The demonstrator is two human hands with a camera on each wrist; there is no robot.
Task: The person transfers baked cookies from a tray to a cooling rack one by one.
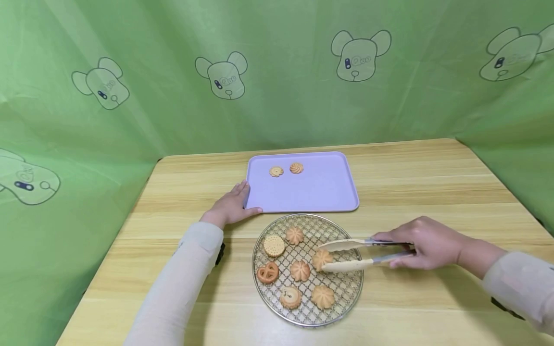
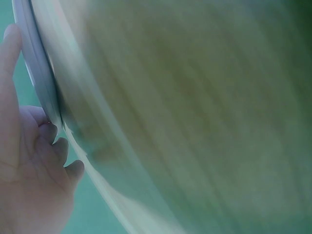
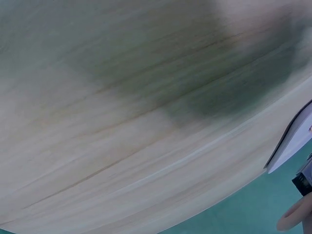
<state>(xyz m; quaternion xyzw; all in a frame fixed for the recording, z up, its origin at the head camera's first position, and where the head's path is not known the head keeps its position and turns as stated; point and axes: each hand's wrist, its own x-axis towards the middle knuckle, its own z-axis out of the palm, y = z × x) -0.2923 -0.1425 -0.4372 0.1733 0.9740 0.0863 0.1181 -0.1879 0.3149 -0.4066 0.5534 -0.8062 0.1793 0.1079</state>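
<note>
My right hand (image 1: 428, 242) grips metal tongs (image 1: 381, 259) with cream tips. The tips lie either side of a flower-shaped cookie (image 1: 322, 260) on the round wire rack (image 1: 318, 317). Around that cookie lie a pretzel cookie (image 1: 268, 273), a dotted round cookie (image 1: 274, 245), a round cookie with a dark mark (image 1: 290, 297) and more flower-shaped ones (image 1: 322, 297). My left hand (image 1: 231, 204) rests against the front left corner of a lilac tray (image 1: 320, 194), thumb along the front edge, fingers along the left side. In the left wrist view, straight fingers and thumb touch the tray rim (image 2: 39, 63).
Toward the back of the tray lie a scalloped cookie (image 1: 276, 171) and a swirl cookie (image 1: 296, 167). The tray stands just behind the rack on a wooden table (image 1: 433, 192). Green cloth (image 1: 294, 110) with printed animal heads hangs behind and at both sides.
</note>
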